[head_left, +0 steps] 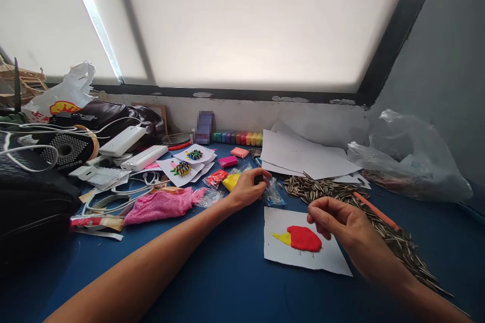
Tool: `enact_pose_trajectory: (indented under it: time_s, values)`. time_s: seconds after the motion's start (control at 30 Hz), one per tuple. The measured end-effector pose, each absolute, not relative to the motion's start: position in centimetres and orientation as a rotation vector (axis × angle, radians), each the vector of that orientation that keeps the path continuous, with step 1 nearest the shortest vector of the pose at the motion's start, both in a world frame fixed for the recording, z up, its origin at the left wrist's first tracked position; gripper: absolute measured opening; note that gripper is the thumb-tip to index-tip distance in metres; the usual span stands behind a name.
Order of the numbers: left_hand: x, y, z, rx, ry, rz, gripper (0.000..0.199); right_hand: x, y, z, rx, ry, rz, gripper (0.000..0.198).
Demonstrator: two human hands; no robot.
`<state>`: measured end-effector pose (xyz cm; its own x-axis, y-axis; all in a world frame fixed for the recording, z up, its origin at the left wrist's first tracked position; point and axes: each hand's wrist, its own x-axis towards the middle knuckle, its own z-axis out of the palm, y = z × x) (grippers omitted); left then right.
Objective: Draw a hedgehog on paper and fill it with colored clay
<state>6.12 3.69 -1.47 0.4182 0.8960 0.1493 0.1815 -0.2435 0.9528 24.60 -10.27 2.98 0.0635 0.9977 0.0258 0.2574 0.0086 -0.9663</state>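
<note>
My left hand [248,189] reaches over the clay packets, fingers curled down round something small and dark that I cannot make out. Beside it lie a yellow clay packet [231,181], a red clay packet [216,178] and a clear plastic wrapper [273,194]. Above the right part of a white paper card [329,260], my right hand [341,224] has thumb and forefinger pinched together; whatever they hold is too small to name. Flattened red clay [306,238] and a pointed yellow clay piece [282,237] sit on the card, with short pen lines below.
Striped sunflower seeds [326,187] spread on the right, an orange pencil [375,210] lying across them. Behind are white sheets [303,154] and a plastic bag [420,161]. On the left lie a pink cloth [161,206], power banks [144,158], cables and decorated cards [178,174].
</note>
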Motion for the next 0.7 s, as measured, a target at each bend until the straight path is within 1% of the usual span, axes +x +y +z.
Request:
enact_pose_trajectory:
  time_s: [0.13, 0.33, 0.4, 0.57, 0.7]
  values:
    - [6.36, 3.58, -1.79, 1.738, 0.96, 0.941, 0.03, 24.32, -10.42, 3.25, -1.442, -1.385, 1.009, 0.039]
    - [6.25, 3.51, -1.83, 1.771, 0.935, 0.949, 0.029, 24.45, -10.31, 3.18, -1.4, -1.264, 1.122, 0.043]
    - [6.12, 3.39, -1.67, 1.782, 0.917, 0.939, 0.029, 24.56, -10.31, 3.09, -1.378, -1.265, 1.104, 0.041]
    - [5.89, 3.17, -1.3, 1.795, 0.91, 0.919, 0.031, 24.7, -10.35, 2.93, -1.347, -1.324, 1.066, 0.03]
    - [5.88, 3.11, -1.22, 1.803, 0.922, 0.919, 0.031, 24.54, -10.28, 3.0, -1.348, -1.335, 1.111, 0.03]
